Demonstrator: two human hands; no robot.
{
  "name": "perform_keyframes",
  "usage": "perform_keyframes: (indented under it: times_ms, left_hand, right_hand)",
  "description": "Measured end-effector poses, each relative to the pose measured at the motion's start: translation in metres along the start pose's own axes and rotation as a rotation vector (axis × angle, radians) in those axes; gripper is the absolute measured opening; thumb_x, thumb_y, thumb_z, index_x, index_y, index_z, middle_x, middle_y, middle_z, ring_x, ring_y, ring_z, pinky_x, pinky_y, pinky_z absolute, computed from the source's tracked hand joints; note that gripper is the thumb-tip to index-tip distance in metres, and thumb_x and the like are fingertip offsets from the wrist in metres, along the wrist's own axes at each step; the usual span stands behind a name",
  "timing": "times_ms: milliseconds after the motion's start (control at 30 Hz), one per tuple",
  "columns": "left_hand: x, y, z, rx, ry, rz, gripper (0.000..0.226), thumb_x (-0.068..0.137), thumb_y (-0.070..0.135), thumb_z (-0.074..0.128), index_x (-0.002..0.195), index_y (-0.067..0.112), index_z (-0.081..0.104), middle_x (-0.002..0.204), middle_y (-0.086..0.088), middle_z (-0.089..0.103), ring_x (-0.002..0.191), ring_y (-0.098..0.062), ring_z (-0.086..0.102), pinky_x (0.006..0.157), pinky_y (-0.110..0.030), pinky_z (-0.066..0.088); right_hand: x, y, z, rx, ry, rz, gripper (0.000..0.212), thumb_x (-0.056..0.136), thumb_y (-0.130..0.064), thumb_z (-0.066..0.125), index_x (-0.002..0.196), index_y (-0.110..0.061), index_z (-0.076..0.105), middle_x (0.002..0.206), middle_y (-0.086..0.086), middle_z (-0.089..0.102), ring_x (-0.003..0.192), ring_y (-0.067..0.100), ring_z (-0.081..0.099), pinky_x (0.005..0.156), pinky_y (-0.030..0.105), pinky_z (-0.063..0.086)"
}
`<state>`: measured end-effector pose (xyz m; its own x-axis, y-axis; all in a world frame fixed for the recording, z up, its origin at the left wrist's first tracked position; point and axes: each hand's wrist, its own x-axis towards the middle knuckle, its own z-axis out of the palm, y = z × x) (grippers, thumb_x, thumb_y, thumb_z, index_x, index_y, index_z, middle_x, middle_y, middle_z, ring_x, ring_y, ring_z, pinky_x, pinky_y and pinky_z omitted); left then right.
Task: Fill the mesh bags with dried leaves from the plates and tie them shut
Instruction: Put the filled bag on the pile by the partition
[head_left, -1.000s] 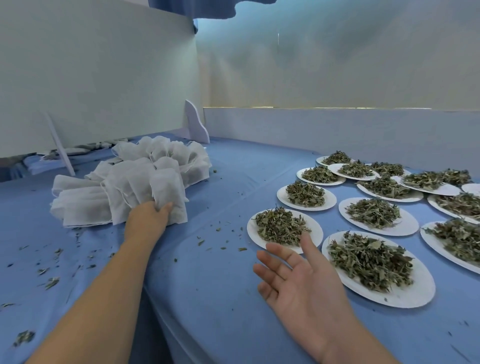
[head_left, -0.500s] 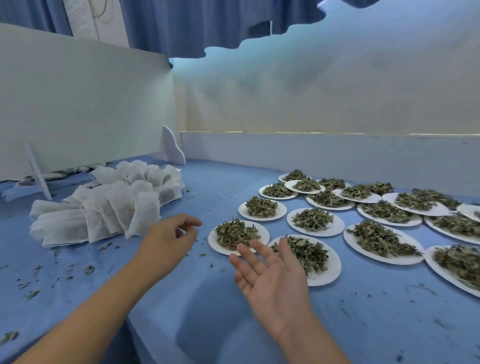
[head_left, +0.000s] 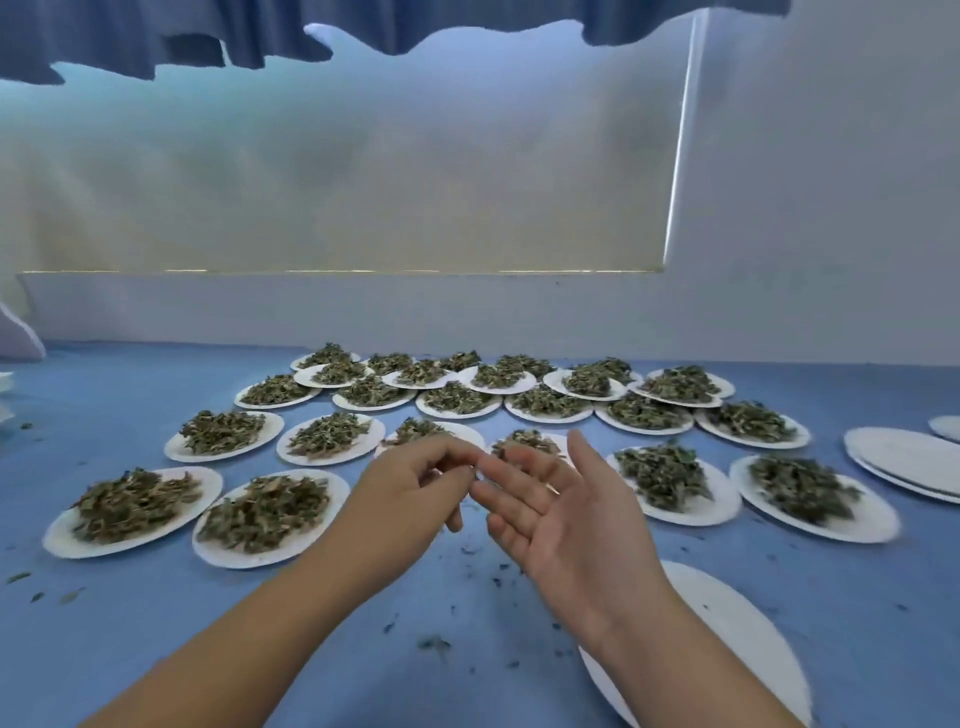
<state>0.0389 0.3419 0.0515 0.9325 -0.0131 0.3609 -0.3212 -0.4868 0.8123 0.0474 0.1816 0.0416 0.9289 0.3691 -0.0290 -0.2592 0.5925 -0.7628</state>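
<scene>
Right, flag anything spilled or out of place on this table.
Loose dried leaf crumbs lie spilled on the blue tablecloth, nearer the camera than the white paper plates heaped with leaves. Nothing else stands out.

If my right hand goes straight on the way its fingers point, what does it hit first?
Most likely the left hand: the right hand points up-left at its curled fingertips, which look almost touching, though depth is unclear.

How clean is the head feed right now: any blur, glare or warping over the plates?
Head view: left hand and right hand read fairly sharp; leaf plates smear, worst at the right; the bare plate by the bottom edge is soft; wide-angle stretch flattens edge plates; soft, even light through the blind, no glare on the table.
</scene>
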Motion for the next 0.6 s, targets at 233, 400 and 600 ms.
perform_keyframes:
  times_ms: [233,400,600]
  left_hand:
    - [0.008,0.019,0.094,0.047,-0.164,0.029,0.026,0.093,0.017,0.054,0.088,0.039,0.067,0.075,0.012,0.064,0.053,-0.006,0.058,0.049,-0.017,0.045]
    - [0.000,0.004,0.111,0.348,-0.258,-0.067,0.013,0.095,0.035,0.047,0.103,0.042,0.053,0.060,0.015,0.057,0.050,-0.003,0.051,0.051,-0.026,0.042]
    - [-0.007,-0.003,0.107,0.676,-0.367,-0.208,0.036,0.094,0.048,0.041,0.129,0.039,0.039,0.081,0.007,0.053,0.078,-0.009,0.057,0.070,-0.026,0.048]
  right_hand:
    - [-0.037,-0.056,-0.086,-0.407,0.299,-0.101,0.024,0.093,-0.032,0.058,0.096,-0.010,0.068,0.084,0.007,0.073,0.065,0.020,0.066,0.056,0.029,0.049]
    - [-0.056,-0.068,-0.132,-1.141,0.518,-0.078,0.013,0.087,-0.036,0.058,0.082,-0.029,0.068,0.079,-0.013,0.067,0.065,0.000,0.060,0.058,0.020,0.045]
    - [-0.071,-0.063,-0.151,-1.846,0.581,0.056,0.028,0.091,-0.045,0.046,0.094,-0.021,0.060,0.092,-0.009,0.057,0.084,0.010,0.059,0.072,0.027,0.049]
